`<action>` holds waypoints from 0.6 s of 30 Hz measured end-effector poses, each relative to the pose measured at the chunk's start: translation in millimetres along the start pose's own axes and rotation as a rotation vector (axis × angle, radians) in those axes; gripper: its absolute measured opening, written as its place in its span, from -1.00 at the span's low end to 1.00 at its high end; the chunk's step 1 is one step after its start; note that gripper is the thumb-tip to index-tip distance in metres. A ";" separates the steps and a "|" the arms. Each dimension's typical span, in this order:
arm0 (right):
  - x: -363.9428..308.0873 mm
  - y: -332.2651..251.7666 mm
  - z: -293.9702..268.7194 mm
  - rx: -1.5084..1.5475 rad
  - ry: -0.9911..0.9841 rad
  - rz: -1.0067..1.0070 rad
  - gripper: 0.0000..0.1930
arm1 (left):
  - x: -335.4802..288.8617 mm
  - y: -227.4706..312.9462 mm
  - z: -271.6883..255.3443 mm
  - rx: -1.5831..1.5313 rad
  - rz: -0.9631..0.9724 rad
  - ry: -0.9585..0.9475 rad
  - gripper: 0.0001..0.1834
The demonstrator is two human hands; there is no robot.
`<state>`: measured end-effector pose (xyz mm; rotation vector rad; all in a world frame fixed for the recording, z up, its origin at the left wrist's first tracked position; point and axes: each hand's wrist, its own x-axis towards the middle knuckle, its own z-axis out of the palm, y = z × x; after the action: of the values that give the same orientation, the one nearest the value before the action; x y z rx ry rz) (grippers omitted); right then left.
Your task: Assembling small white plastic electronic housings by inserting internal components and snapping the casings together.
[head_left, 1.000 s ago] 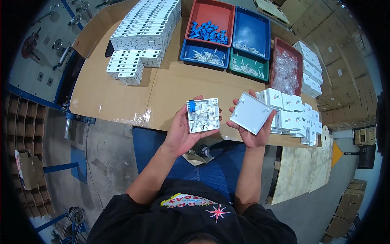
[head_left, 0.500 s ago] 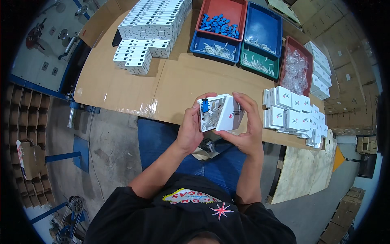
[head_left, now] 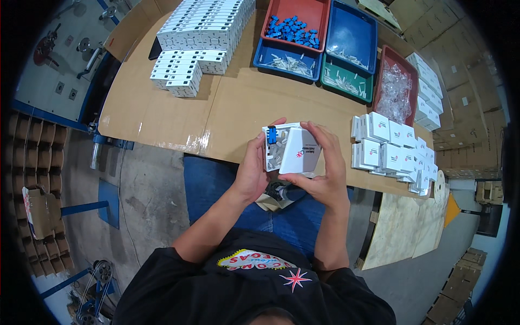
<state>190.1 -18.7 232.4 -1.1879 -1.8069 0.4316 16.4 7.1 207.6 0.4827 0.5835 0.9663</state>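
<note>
— White plastic box base (head_left: pixel 275 149) sits pinched in the left hand (head_left: pixel 253 172); the right hand (head_left: pixel 324 173) grips the white cover (head_left: pixel 301 151), tilted against it.

— Risk?

— Misaligned, the cover could jam or slip. Beyond the hands, trays: red tray (head_left: pixel 297 12) holds blue clips (head_left: pixel 292 28); the dark-red tray (head_left: pixel 397 89), clear bags.

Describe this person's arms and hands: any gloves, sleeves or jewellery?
Both hands, left hand and right hand, are bare, with no gloves. No rings or watch show. The forearms are uncovered; short black sleeves of a black T-shirt with a colourful chest print end near the elbows.
</note>
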 end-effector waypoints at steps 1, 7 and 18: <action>0.0 1.2 0.0 -0.041 -0.016 -0.047 0.04 | -0.2 -0.3 -0.5 0.033 0.006 -0.020 -0.35; -14.5 4.0 6.0 -0.078 0.021 -0.120 0.06 | -1.0 -1.6 -1.8 0.081 0.030 -0.071 -0.29; -21.4 0.6 9.4 -0.100 0.156 -0.200 0.07 | -3.4 -0.5 6.2 0.086 -0.014 -0.076 -0.28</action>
<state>185.4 -35.1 216.5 -1.0642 -1.8060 0.1317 19.3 3.2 212.8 0.5887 0.5606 0.9082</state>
